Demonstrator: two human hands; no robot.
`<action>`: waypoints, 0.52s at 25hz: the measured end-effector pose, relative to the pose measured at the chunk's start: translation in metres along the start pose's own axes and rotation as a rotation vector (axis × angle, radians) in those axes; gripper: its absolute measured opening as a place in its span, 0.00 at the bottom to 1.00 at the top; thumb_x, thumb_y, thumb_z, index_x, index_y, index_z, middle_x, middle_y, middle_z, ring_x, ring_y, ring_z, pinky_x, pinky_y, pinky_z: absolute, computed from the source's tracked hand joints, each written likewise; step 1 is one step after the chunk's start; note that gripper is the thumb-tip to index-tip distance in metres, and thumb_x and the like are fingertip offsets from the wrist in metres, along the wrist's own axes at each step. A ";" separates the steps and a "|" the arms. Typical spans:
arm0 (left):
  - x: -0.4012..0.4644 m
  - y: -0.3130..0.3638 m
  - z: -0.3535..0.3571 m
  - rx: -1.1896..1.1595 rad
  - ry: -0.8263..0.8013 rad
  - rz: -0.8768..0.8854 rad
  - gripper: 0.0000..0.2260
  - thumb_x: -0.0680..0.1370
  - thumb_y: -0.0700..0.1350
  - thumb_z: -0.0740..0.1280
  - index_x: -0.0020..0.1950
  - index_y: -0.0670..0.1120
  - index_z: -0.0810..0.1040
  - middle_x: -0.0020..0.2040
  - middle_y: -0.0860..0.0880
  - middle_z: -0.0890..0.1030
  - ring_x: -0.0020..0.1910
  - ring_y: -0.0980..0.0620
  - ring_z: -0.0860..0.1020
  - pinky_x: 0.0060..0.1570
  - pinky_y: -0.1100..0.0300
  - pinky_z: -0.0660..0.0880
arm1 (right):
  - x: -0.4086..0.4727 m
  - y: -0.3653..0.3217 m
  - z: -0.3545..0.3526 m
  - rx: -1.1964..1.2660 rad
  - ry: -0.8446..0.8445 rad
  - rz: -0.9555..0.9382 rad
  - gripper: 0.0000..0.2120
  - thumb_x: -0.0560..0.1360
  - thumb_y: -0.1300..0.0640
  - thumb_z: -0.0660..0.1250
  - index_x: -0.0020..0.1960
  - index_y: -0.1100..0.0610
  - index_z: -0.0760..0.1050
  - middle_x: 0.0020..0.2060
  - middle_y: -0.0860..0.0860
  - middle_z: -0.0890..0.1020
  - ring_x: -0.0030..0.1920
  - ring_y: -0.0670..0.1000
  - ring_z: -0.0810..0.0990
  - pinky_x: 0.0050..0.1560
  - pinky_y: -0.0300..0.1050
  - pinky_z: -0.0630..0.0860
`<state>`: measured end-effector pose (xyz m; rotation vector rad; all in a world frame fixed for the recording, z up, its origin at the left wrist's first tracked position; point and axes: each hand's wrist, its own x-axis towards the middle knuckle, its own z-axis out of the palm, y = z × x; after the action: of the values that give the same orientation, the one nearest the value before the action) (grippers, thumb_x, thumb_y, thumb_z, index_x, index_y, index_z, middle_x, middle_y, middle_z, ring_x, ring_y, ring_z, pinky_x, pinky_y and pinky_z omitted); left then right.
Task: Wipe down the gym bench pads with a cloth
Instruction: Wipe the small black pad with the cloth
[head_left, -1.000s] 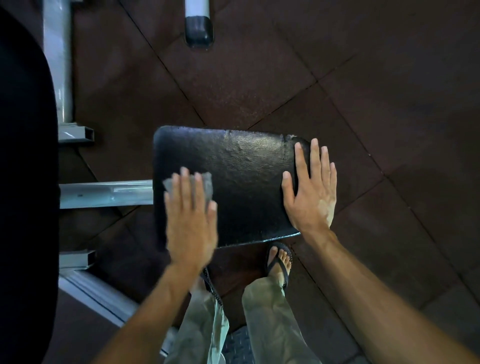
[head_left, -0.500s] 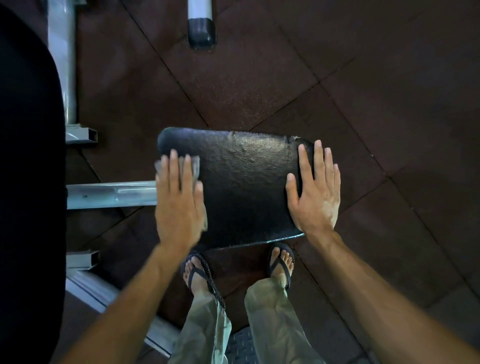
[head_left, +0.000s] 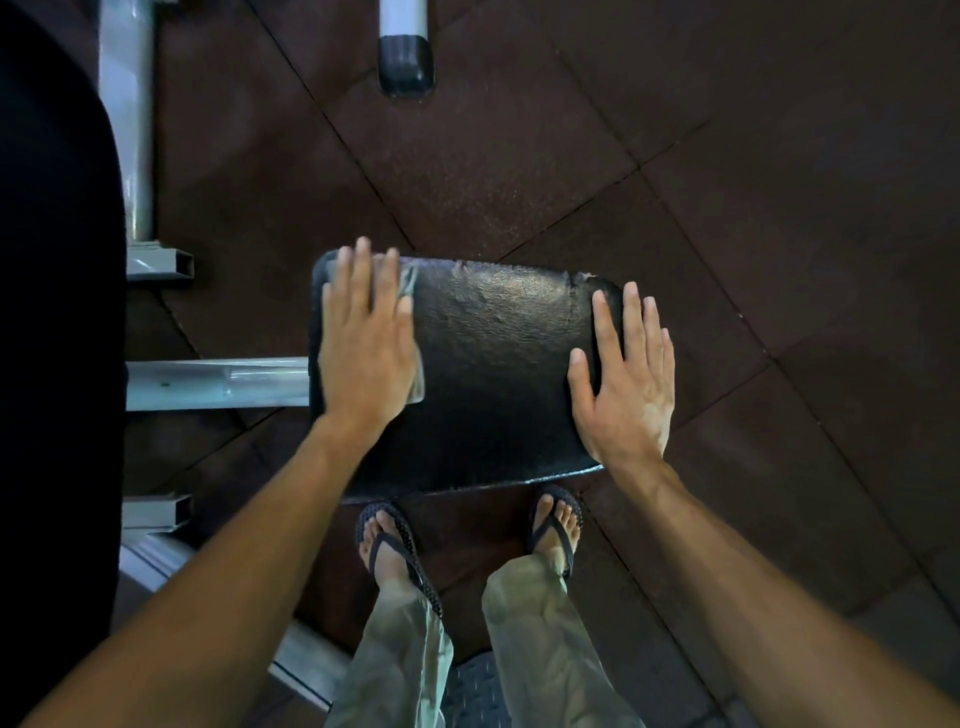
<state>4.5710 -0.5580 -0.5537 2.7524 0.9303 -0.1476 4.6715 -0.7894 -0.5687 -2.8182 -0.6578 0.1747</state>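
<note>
A black, worn bench pad (head_left: 493, 364) lies flat below me, its surface shiny and cracked near the far edge. My left hand (head_left: 363, 343) presses a thin grey cloth (head_left: 413, 291) flat onto the pad's far left corner; only the cloth's edges show beside my fingers and palm. My right hand (head_left: 626, 384) rests flat, fingers spread, on the pad's right edge with nothing under it.
Grey metal frame tubes (head_left: 218, 384) run left from the pad, with more tubing (head_left: 127, 130) at the upper left. A large black pad (head_left: 52, 312) fills the left edge. A capped tube end (head_left: 405, 57) sits on the dark rubber floor tiles. My sandalled feet (head_left: 395, 551) stand under the near edge.
My left hand slid the cloth from the pad's near left part to its far left corner. My right hand stayed on the right edge.
</note>
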 end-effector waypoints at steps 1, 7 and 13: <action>-0.015 -0.010 -0.001 -0.036 0.015 -0.053 0.23 0.85 0.48 0.48 0.80 0.44 0.54 0.81 0.42 0.51 0.81 0.44 0.48 0.79 0.43 0.52 | 0.000 0.000 0.000 -0.002 0.000 0.004 0.27 0.82 0.45 0.52 0.80 0.50 0.55 0.81 0.53 0.53 0.81 0.55 0.50 0.79 0.56 0.54; -0.104 0.079 0.033 0.004 -0.047 0.083 0.25 0.85 0.53 0.44 0.81 0.44 0.51 0.81 0.41 0.49 0.81 0.42 0.48 0.78 0.42 0.53 | 0.000 -0.001 -0.001 -0.006 -0.003 0.015 0.28 0.82 0.45 0.52 0.80 0.51 0.55 0.81 0.53 0.53 0.81 0.56 0.51 0.79 0.58 0.55; -0.002 0.074 0.014 0.003 -0.074 0.163 0.24 0.85 0.51 0.43 0.80 0.47 0.51 0.82 0.43 0.49 0.81 0.44 0.47 0.79 0.43 0.51 | -0.001 0.003 0.001 0.053 -0.001 0.002 0.27 0.82 0.45 0.53 0.80 0.50 0.56 0.80 0.53 0.54 0.81 0.55 0.51 0.79 0.56 0.54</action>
<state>4.6139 -0.6203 -0.5533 2.7897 0.6837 -0.2200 4.6714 -0.7922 -0.5701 -2.7686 -0.6414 0.1910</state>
